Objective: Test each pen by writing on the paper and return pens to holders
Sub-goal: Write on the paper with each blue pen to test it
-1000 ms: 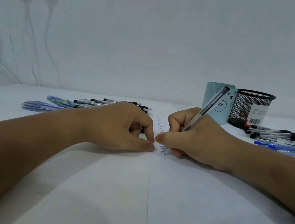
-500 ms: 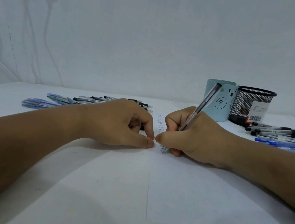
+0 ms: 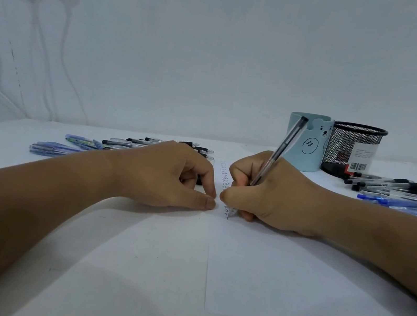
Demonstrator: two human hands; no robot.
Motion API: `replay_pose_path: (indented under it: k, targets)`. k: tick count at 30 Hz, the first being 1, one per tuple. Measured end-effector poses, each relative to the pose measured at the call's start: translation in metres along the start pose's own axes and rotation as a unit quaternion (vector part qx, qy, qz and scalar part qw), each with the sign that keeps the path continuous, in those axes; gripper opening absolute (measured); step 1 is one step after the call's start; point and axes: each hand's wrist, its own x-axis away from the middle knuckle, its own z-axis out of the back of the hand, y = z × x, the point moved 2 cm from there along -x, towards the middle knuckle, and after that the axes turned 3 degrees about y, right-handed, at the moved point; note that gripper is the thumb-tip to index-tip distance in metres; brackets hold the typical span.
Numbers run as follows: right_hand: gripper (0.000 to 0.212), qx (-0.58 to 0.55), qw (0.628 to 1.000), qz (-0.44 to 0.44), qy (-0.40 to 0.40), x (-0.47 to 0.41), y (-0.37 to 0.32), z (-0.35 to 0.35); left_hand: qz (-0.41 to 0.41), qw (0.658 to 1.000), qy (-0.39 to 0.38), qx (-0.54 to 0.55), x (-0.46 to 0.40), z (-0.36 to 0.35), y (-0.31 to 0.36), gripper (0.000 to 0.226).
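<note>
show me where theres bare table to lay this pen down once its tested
Bare table lies near you, left of the paper. Crowded: loose pens behind the left hand, and more pens right of the mesh holder.

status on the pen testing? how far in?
Done: a column of "Test" lines on the paper. In hand: right hand writing with a clear pen. Left: pens lying loose on both sides; the mesh holder looks nearly empty.
</note>
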Motion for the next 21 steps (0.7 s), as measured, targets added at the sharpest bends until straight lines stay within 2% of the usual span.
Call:
replay_pose_path:
  k: [21]
  targets:
    - [0.045, 0.0, 1.0, 0.009, -0.006, -0.0035, 0.0028, 0.0019, 0.009, 1.0, -0.005, 0.0, 0.0001, 0.0003, -0.0001, 0.008]
